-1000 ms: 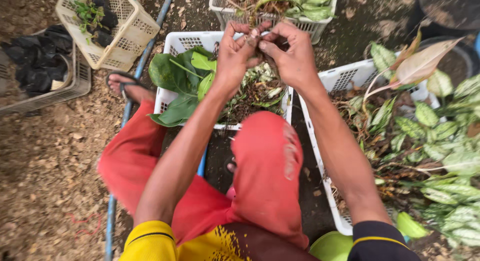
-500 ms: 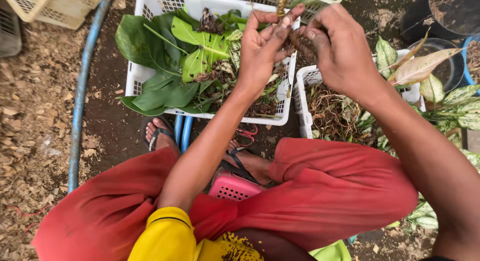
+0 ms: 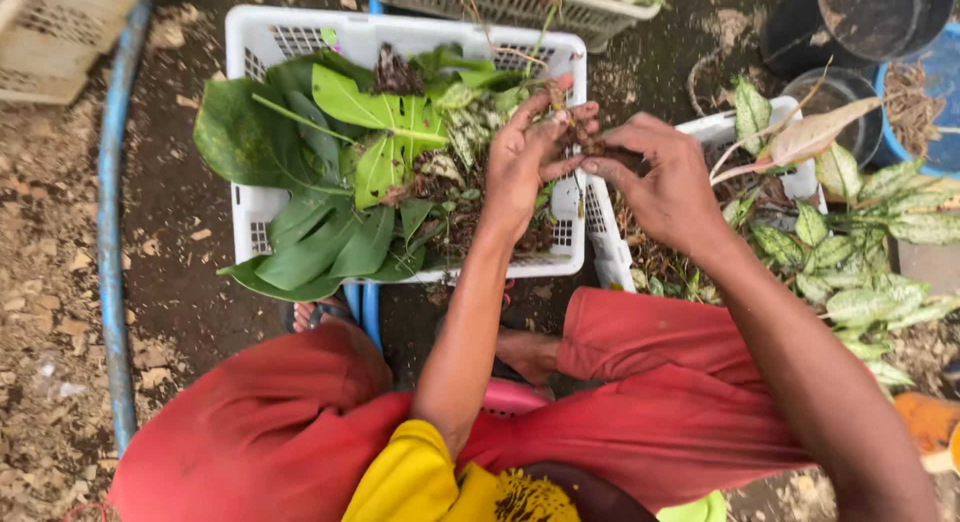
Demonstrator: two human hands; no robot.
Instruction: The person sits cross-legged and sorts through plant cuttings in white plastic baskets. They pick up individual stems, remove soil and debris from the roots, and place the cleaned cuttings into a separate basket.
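Both hands are bare, as are the forearms below them; nearer the body sits a yellow short sleeve; loose red trousers cover both knees beneath the arms.

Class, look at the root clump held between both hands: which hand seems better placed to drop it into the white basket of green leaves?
Probably the left hand: it already hovers over the white basket, pinching the root clump. The right hand sits over the neighbouring basket.

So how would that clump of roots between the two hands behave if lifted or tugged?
The root clump looks thin and stringy, so probably floppy and light. Dark soil clings to it, so bits would likely crumble off. Both hands, left hand and right hand, pinch it, suggesting it tears easily.
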